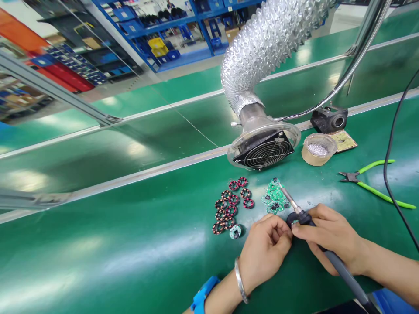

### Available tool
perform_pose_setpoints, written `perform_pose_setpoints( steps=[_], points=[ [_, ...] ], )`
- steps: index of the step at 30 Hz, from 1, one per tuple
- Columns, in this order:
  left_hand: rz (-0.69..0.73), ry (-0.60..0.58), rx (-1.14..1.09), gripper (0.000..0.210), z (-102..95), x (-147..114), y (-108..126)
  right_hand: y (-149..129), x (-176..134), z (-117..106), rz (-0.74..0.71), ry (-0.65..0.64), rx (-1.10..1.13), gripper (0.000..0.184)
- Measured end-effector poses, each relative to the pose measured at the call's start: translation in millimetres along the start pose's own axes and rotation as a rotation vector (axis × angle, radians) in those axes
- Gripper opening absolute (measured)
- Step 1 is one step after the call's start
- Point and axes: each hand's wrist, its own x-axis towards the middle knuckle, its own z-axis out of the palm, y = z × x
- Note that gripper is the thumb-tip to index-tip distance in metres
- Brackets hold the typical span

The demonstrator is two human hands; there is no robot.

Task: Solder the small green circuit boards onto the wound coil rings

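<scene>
My right hand (337,237) is closed around a soldering iron (340,264), whose metal tip points up and left over a heap of small green circuit boards (275,196). Its thumb and index finger also touch a small dark round part (292,219). On the other side of that part, the fingers of my left hand (266,248) are pinched together against it; what exactly they grip is mostly hidden. Several small ring-shaped wound coils (231,211) lie in rows left of the boards. One coil with a green board on top (235,232) sits nearest my left hand.
A fume extractor with a round fan grille (266,152) hangs from a silver duct (262,48) above the bench. Beyond the right hand lie green-handled cutters (369,179), a round tub of metal bits (318,150), a yellow sponge tray (343,141) and a black cable (389,152).
</scene>
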Motion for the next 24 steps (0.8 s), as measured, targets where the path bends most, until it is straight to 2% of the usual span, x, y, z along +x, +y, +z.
perform_pose_setpoints(
  steps=[6, 13, 17, 21, 24],
  points=[
    [0.021, 0.044, 0.008, 0.011, 3.0, -1, 0, -18, 9, -27, 0.138, 0.100, 0.079, 0.044],
    [0.011, 0.063, 0.027, 0.011, 3.5, 0, 1, -35, 9, -27, 0.304, 0.264, 0.158, 0.020],
    [0.011, 0.071, 0.033, 0.011, 4.5, 0, 0, -35, 13, -29, 0.271, 0.164, 0.161, 0.024],
    [0.010, 0.076, 0.031, 0.012, 5.3, 0, 0, -33, 11, -26, 0.263, 0.220, 0.183, 0.024],
    [0.013, 0.082, 0.037, 0.012, 5.3, 1, 1, -32, 8, -23, 0.260, 0.210, 0.202, 0.024]
  ],
)
